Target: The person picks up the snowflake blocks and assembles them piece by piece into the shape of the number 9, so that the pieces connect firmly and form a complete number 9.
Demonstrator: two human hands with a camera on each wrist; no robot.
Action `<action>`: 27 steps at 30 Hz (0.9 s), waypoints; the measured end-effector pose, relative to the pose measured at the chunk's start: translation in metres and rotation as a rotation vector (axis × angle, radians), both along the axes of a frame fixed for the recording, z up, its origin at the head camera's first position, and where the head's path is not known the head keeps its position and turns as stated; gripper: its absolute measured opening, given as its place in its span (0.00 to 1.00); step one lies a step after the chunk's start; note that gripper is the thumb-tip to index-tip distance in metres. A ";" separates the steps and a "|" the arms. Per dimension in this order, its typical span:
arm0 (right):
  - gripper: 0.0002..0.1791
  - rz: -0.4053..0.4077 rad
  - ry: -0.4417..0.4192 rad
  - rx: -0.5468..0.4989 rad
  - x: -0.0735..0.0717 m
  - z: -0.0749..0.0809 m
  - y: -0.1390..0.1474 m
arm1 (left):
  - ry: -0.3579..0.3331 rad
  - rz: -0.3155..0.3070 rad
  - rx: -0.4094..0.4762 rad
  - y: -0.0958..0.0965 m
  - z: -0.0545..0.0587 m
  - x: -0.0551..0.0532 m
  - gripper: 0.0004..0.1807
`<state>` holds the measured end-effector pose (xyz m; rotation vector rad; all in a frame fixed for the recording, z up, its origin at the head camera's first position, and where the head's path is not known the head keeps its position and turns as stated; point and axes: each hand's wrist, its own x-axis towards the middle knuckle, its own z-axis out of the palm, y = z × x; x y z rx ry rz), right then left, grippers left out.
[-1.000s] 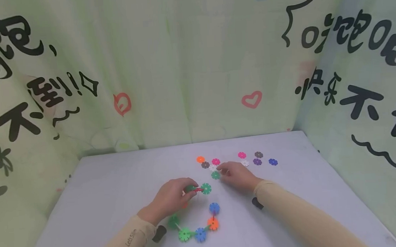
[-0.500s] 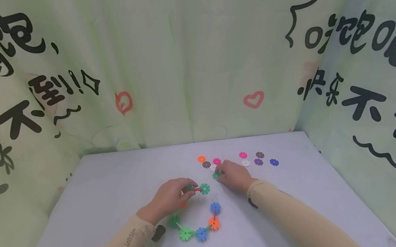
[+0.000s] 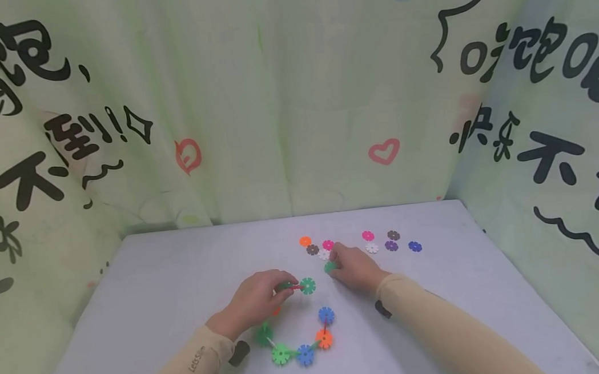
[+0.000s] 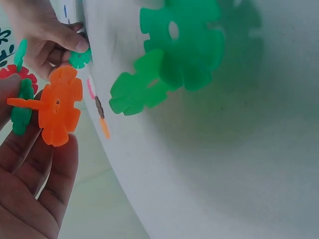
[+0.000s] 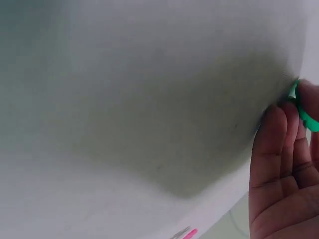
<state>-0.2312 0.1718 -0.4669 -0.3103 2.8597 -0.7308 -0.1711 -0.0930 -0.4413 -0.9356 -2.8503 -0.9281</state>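
My left hand (image 3: pixel 257 298) pinches a green snowflake disc (image 4: pixel 22 107) in a chain of slotted plastic flower discs. An orange disc (image 4: pixel 61 107) is joined to it by the fingers in the left wrist view. A green end disc (image 3: pixel 308 286) sticks out to the right on a pink link (image 3: pixel 296 287). Below the hand the chain curves over the table through green, blue and orange discs, ending at a blue disc (image 3: pixel 326 315). My right hand (image 3: pixel 357 266) pinches a loose green disc (image 3: pixel 330 267) near the tabletop, its far part hidden by the fingers.
Loose discs lie at the back of the white table (image 3: pixel 181 274): an orange disc (image 3: pixel 305 241), a brown disc (image 3: pixel 312 250), a pink disc (image 3: pixel 327 245) and a white disc (image 3: pixel 323 255). Several more lie right, including a blue disc (image 3: pixel 415 247). A printed curtain (image 3: pixel 232 99) surrounds the table.
My right hand's fingers have come over the loose green disc and now pinch it. The left hand keeps its hold, and the chain's green end has shifted slightly left.
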 end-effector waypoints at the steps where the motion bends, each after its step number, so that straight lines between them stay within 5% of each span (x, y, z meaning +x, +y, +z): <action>1: 0.13 0.005 0.007 -0.014 0.001 -0.001 0.001 | -0.002 0.002 -0.001 0.000 0.000 0.000 0.09; 10: 0.08 0.093 0.111 -0.218 0.038 0.017 -0.001 | -0.044 0.028 -0.010 0.000 0.000 -0.003 0.09; 15: 0.09 0.101 0.149 -0.247 0.058 0.021 -0.007 | -0.046 0.029 -0.010 0.000 0.001 -0.003 0.09; 27: 0.10 0.144 0.275 -0.251 0.068 0.021 -0.014 | -0.053 0.042 0.005 0.005 0.003 -0.002 0.09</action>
